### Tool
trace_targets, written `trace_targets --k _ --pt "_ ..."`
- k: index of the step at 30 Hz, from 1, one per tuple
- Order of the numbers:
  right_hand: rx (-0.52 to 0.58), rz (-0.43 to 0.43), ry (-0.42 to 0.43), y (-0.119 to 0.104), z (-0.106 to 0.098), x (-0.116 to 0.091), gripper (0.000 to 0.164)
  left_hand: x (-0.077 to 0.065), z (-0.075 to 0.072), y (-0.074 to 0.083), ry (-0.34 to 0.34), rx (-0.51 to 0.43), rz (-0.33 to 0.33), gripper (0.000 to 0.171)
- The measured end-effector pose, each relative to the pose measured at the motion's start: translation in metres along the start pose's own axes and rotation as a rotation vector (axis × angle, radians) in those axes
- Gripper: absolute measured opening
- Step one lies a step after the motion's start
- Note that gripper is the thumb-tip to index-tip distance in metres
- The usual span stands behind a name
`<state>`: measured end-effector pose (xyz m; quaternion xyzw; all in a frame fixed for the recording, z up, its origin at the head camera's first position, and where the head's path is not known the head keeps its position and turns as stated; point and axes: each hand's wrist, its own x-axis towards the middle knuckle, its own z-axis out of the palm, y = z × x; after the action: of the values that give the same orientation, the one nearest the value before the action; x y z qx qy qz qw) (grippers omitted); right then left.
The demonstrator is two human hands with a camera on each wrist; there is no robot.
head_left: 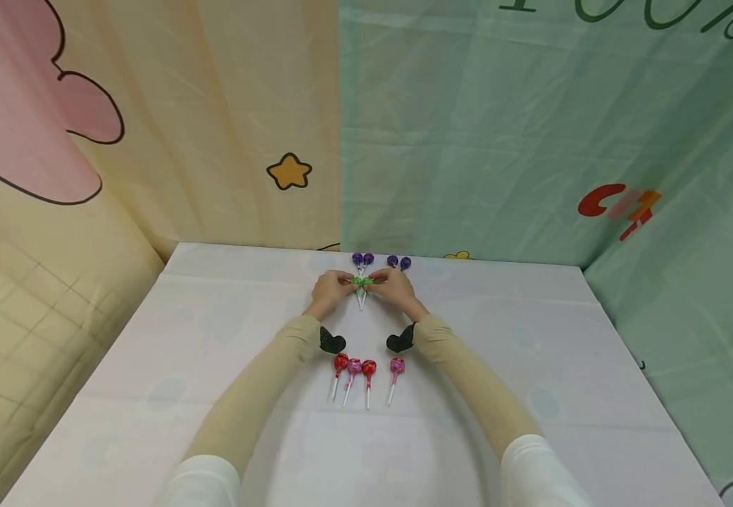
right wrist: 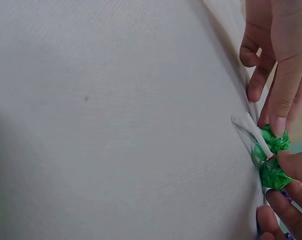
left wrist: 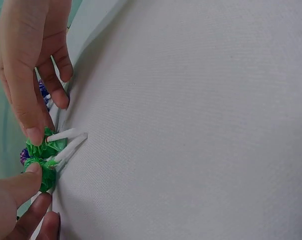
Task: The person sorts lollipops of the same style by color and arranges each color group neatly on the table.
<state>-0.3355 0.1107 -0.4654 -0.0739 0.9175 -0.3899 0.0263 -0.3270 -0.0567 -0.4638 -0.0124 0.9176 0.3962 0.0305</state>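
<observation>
My left hand (head_left: 331, 291) pinches one green-wrapped lollipop (left wrist: 43, 176) between thumb and fingers. Close against it, a second green-wrapped lollipop (right wrist: 274, 179) is pinched by my right hand (head_left: 395, 289). The two green heads sit side by side. Their white sticks (head_left: 361, 301) point toward me and come together at the tips in a narrow V. Just beyond my hands lies a pair of purple lollipops (head_left: 362, 259), sticks converging. Another purple pair (head_left: 398, 262) lies to the right, its sticks mostly hidden behind my right hand.
Nearer to me on the white-covered table (head_left: 505, 394) are three red and pink lollipops (head_left: 354, 366) in a row. A single pink lollipop (head_left: 397, 365) lies right of them. Dark wrist pieces (head_left: 401, 341) hang at both cuffs. A printed curtain (head_left: 455, 141) stands behind the table's far edge.
</observation>
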Motion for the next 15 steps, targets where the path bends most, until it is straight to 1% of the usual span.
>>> trace_targets --k 7,10,13,15 --pt "0.016 -0.009 0.002 -0.0001 -0.0004 -0.0016 0.037 -0.0036 -0.0024 0.0017 -0.003 -0.007 -0.002 0.033" --pt "0.003 -0.005 0.005 -0.0002 -0.0007 -0.0022 0.037 -0.0048 -0.0027 0.0021 -0.007 -0.007 -0.010 0.033" --pt "-0.014 -0.004 0.013 -0.0014 -0.0019 -0.0035 0.037 -0.0039 -0.0038 0.0019 -0.021 -0.023 -0.017 0.034" --pt "-0.020 -0.002 0.016 -0.0027 -0.0034 -0.0048 0.037 -0.0009 -0.0046 -0.0005 -0.031 -0.041 -0.009 0.035"
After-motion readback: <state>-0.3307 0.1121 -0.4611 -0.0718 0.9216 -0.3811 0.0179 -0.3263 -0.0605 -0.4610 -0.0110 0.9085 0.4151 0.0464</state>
